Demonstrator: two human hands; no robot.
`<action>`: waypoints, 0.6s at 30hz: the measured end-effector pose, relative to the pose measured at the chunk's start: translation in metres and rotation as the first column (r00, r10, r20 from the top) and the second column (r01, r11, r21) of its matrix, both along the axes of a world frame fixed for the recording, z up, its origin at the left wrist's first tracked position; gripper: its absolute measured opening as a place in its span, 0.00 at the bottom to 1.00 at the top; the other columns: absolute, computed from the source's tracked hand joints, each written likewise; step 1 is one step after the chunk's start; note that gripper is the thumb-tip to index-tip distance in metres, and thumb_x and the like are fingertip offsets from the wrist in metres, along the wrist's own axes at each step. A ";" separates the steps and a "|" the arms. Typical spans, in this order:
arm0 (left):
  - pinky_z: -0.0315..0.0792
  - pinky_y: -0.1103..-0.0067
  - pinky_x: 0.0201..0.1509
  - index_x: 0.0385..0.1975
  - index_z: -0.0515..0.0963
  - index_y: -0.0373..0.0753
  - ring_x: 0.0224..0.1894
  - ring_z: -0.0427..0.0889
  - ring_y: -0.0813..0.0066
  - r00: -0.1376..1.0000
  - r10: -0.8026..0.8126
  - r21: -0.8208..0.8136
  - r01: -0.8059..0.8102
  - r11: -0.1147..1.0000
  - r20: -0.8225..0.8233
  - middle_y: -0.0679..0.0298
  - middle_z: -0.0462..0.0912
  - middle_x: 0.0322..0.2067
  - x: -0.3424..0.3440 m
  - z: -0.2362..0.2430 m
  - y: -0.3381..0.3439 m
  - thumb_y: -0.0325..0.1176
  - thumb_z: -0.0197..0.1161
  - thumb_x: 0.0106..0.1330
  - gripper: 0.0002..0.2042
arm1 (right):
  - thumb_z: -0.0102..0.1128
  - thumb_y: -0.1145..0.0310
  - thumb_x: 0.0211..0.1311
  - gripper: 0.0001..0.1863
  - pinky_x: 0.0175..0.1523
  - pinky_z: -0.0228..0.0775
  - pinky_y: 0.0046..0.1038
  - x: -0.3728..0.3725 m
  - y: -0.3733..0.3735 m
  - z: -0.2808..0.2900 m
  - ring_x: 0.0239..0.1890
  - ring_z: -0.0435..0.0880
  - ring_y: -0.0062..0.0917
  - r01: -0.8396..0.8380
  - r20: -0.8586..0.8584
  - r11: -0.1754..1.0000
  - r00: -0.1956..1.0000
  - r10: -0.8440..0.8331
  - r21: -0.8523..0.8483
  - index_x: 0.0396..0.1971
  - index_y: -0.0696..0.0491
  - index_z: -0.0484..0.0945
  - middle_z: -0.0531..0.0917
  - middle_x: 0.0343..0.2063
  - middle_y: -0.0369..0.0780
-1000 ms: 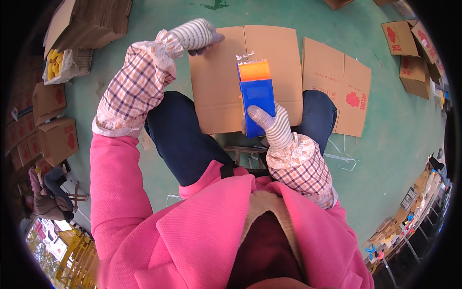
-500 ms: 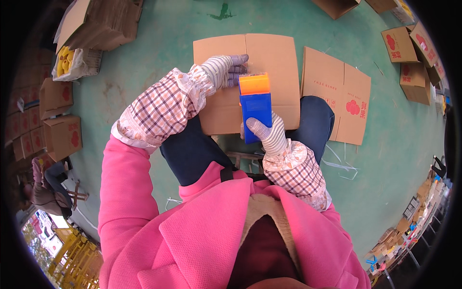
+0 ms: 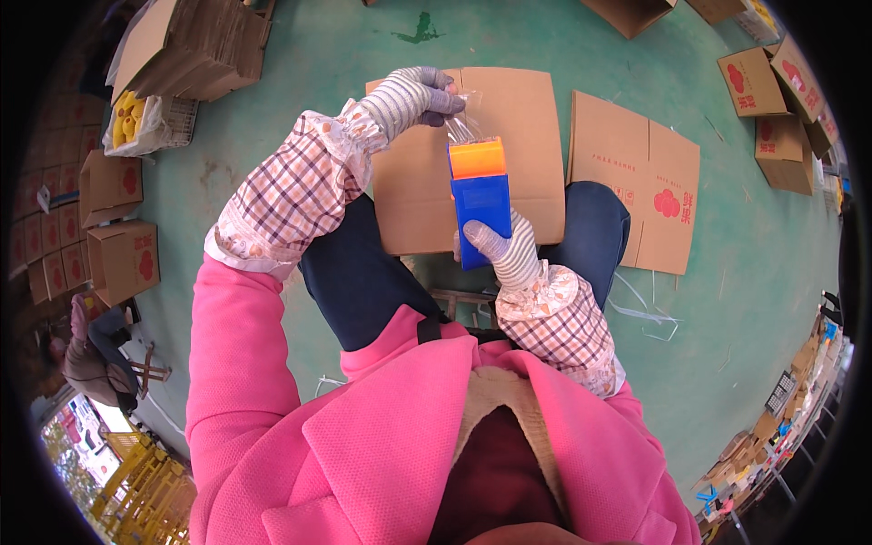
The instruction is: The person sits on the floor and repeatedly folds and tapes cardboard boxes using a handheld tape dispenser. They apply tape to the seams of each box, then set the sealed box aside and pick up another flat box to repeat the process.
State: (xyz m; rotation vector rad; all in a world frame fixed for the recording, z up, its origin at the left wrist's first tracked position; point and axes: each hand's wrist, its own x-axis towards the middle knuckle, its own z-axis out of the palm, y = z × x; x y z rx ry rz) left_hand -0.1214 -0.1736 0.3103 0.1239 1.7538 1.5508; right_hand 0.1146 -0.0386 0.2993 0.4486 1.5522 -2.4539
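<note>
My right hand (image 3: 504,250), in a striped glove, is wrapped around the lower end of a blue and orange tape dispenser (image 3: 481,200). The dispenser is held above a flat brown cardboard carton (image 3: 522,118) across my knees. My left hand (image 3: 418,95), gloved too, pinches the end of a strip of clear tape (image 3: 465,123) just beyond the dispenser's orange end. That strip stretches between my left fingers and the dispenser and looks crumpled. Checked sleeve covers hide both wrists.
Another flat carton (image 3: 636,182) with red print lies by my right knee. Open boxes (image 3: 786,118) stand at the far right. Stacked flat cartons (image 3: 200,45) and a crate of yellow things (image 3: 150,123) are at the far left. Loose white straps (image 3: 645,313) lie on the green floor.
My left hand has moved away from the dispenser, farther from me, drawing out clear tape. The dispenser and my right hand stay nearly where they were.
</note>
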 end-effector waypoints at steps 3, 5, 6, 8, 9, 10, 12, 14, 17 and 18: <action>0.80 0.78 0.38 0.44 0.80 0.33 0.31 0.82 0.76 1.000 0.005 0.012 -0.005 1.000 -0.022 0.66 0.81 0.29 -0.004 0.006 0.003 0.26 0.72 0.57 0.15 | 0.72 0.53 0.57 0.25 0.33 0.76 0.26 0.000 -0.001 -0.002 0.27 0.83 0.24 0.003 0.002 1.000 1.000 -0.003 0.014 0.44 0.57 0.77 0.82 0.26 0.40; 0.80 0.78 0.37 0.48 0.80 0.32 0.31 0.83 0.76 1.000 0.006 0.020 -0.005 1.000 -0.031 0.65 0.82 0.29 -0.006 0.010 0.004 0.26 0.72 0.58 0.18 | 0.72 0.54 0.57 0.24 0.33 0.77 0.26 -0.001 -0.001 -0.004 0.27 0.83 0.24 0.010 0.002 1.000 1.000 -0.010 0.025 0.44 0.58 0.77 0.83 0.26 0.40; 0.80 0.79 0.37 0.47 0.81 0.32 0.32 0.83 0.76 1.000 -0.006 0.011 0.006 1.000 -0.003 0.65 0.82 0.30 -0.007 0.011 0.004 0.27 0.72 0.58 0.17 | 0.72 0.55 0.58 0.24 0.33 0.77 0.26 -0.001 -0.001 -0.004 0.27 0.83 0.24 0.006 0.011 1.000 1.000 -0.006 0.021 0.44 0.58 0.77 0.83 0.26 0.40; 0.80 0.79 0.37 0.44 0.82 0.33 0.32 0.84 0.75 1.000 -0.006 -0.015 0.007 1.000 0.031 0.64 0.84 0.31 -0.009 0.016 0.004 0.28 0.73 0.58 0.15 | 0.72 0.56 0.58 0.24 0.33 0.77 0.27 -0.002 -0.001 -0.004 0.27 0.83 0.24 0.008 0.005 1.000 1.000 -0.008 0.004 0.44 0.58 0.77 0.83 0.26 0.40; 0.80 0.79 0.37 0.43 0.82 0.33 0.33 0.84 0.75 1.000 -0.025 -0.055 0.025 0.998 0.005 0.63 0.84 0.32 -0.010 0.019 0.004 0.29 0.73 0.58 0.14 | 0.72 0.56 0.58 0.23 0.33 0.77 0.27 -0.002 -0.001 -0.003 0.27 0.83 0.24 0.012 0.017 1.000 1.000 -0.012 0.008 0.44 0.58 0.77 0.83 0.26 0.40; 0.80 0.78 0.37 0.42 0.82 0.34 0.33 0.85 0.75 0.999 -0.038 -0.095 0.036 0.995 -0.022 0.63 0.85 0.32 -0.010 0.022 0.004 0.30 0.73 0.57 0.14 | 0.72 0.56 0.58 0.23 0.33 0.77 0.27 -0.003 -0.001 -0.003 0.27 0.83 0.24 0.013 0.017 1.000 1.000 -0.013 0.006 0.43 0.58 0.77 0.83 0.26 0.40; 0.80 0.79 0.36 0.40 0.83 0.35 0.33 0.85 0.75 0.992 -0.083 -0.157 0.067 0.985 -0.100 0.62 0.86 0.32 -0.012 0.028 0.003 0.31 0.74 0.57 0.13 | 0.72 0.56 0.58 0.23 0.33 0.77 0.27 -0.003 -0.001 -0.001 0.27 0.83 0.24 0.016 0.020 1.000 1.000 -0.016 0.005 0.43 0.58 0.77 0.82 0.26 0.40; 0.81 0.79 0.35 0.39 0.85 0.37 0.31 0.84 0.77 0.970 -0.150 -0.207 0.109 0.972 -0.193 0.63 0.87 0.32 -0.013 0.034 0.003 0.33 0.75 0.57 0.12 | 0.72 0.57 0.58 0.23 0.33 0.77 0.27 -0.004 -0.002 0.000 0.26 0.83 0.25 0.020 0.027 1.000 0.999 -0.021 0.009 0.43 0.58 0.77 0.82 0.26 0.40; 0.80 0.78 0.37 0.38 0.85 0.38 0.33 0.86 0.77 0.936 -0.238 -0.299 0.156 0.941 -0.261 0.64 0.88 0.32 -0.016 0.041 0.005 0.34 0.73 0.58 0.11 | 0.72 0.57 0.58 0.22 0.33 0.77 0.28 -0.004 -0.002 0.001 0.26 0.83 0.25 0.009 0.022 0.999 1.000 -0.008 -0.031 0.43 0.58 0.76 0.82 0.26 0.40; 0.80 0.78 0.38 0.38 0.85 0.38 0.33 0.86 0.77 0.925 -0.261 -0.320 0.167 0.933 -0.277 0.63 0.88 0.32 -0.017 0.042 0.007 0.33 0.73 0.57 0.11 | 0.72 0.58 0.58 0.22 0.33 0.77 0.28 -0.004 -0.001 0.001 0.26 0.83 0.26 0.013 0.035 1.000 0.999 -0.012 -0.010 0.43 0.58 0.77 0.82 0.26 0.40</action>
